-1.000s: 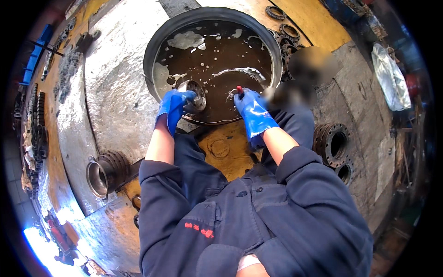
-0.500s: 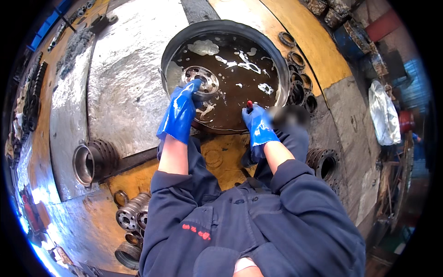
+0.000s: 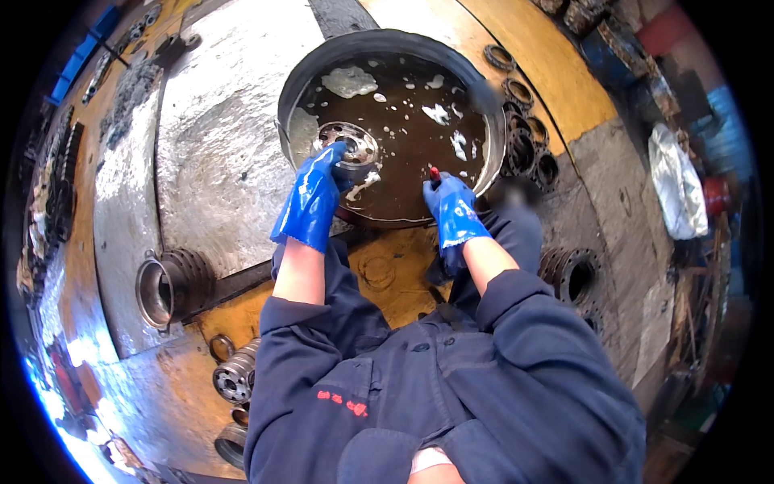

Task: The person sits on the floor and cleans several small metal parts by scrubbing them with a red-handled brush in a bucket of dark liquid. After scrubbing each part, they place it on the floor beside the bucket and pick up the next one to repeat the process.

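Both hands wear wet blue rubber gloves over a large round dark basin of murky brown liquid. With my left hand I grip a round metal hub-like part, which has holes around its face and a wide centre bore. It is tilted up at the basin's left side, with the glove's fingers at the bore. At the near right rim, my right hand is closed around a slim thing with a red end. The rest of that thing is hidden by the glove.
Several metal rings lie right of the basin. A stack of ringed cylinders rests on the metal floor plate at left, with more metal parts nearer. A flanged part sits by my right knee. A white sack stands far right.
White foam patches on the liquid have drifted and broken up. My right hand has turned slightly; my left hand keeps its hold on the hub-like part. The whole view has shifted a little.
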Demonstrator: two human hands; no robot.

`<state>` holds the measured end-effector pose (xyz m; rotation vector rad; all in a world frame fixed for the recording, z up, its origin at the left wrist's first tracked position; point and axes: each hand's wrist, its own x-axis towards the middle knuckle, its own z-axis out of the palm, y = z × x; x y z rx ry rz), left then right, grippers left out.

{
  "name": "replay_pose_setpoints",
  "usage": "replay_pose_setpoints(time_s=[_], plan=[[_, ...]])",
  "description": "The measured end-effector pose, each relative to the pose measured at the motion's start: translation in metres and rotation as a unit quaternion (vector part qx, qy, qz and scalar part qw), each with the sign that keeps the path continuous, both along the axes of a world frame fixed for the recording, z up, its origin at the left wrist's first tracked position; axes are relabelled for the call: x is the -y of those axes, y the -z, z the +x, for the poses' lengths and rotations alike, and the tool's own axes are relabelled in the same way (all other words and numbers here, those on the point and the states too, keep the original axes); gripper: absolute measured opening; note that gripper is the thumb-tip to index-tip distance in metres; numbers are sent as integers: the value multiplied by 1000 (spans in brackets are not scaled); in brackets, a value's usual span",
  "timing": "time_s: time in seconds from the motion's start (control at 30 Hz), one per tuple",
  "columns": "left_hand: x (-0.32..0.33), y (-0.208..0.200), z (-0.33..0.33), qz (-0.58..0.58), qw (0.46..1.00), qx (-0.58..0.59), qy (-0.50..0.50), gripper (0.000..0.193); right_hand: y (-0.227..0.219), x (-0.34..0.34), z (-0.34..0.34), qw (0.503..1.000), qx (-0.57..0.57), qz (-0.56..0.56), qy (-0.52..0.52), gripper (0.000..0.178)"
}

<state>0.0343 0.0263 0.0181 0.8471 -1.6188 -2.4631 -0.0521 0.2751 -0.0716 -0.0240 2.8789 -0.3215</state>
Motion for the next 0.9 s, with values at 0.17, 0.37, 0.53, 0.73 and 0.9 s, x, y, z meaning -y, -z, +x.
replay_pose_setpoints(time_s=[0.17, 0.37, 0.53, 0.73, 0.9], plan=[[7, 15, 0, -57, 998, 31, 11, 40, -12, 8, -3, 998, 66, 7, 5, 37], [18, 39, -7, -43, 995, 86, 21, 41, -14, 5, 1, 999, 36, -5, 13, 32], [25, 47, -12, -29, 993, 109, 21, 44, -16, 4, -1, 998, 63, -29, 9, 34], [26, 44, -12, -63, 991, 114, 21, 49, -2, 3, -1, 998, 26, -57, 15, 27], [44, 64, -17, -32, 992, 119, 7, 53, -12, 5, 3, 998, 21, -66, 9, 23]])
